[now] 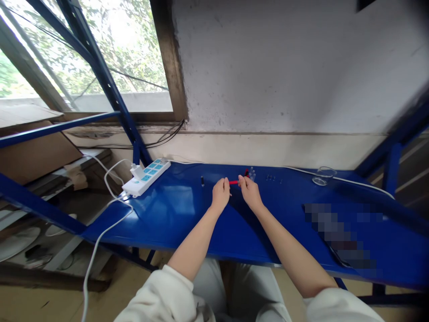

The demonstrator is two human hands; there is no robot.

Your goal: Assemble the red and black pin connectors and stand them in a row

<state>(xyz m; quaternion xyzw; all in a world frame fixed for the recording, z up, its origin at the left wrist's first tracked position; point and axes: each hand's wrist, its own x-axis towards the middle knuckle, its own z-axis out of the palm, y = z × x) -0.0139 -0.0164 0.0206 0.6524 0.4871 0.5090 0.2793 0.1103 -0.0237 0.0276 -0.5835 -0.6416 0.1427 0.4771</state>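
A slim red pen-like stick [233,182] runs level between my two hands above the blue table [187,228]. My left hand [221,195] is closed around its left end, and my right hand [249,192] pinches the right end. The fingers cover both ends, so its exact kind is hard to make out. Just behind my right hand lie several clear plastic pieces [252,173] and some small red pieces [247,172]. A short black cylinder [202,181] stands or lies to the left of my left hand; I cannot tell which.
At the table's left end sits a white power strip [147,177] with a plugged-in white cable. Several tiny clear parts [274,179] lie right of my hands. Farther right are a clear glass [323,175] and a blurred-out dark flat object [342,237]. Blue frame posts flank the table.
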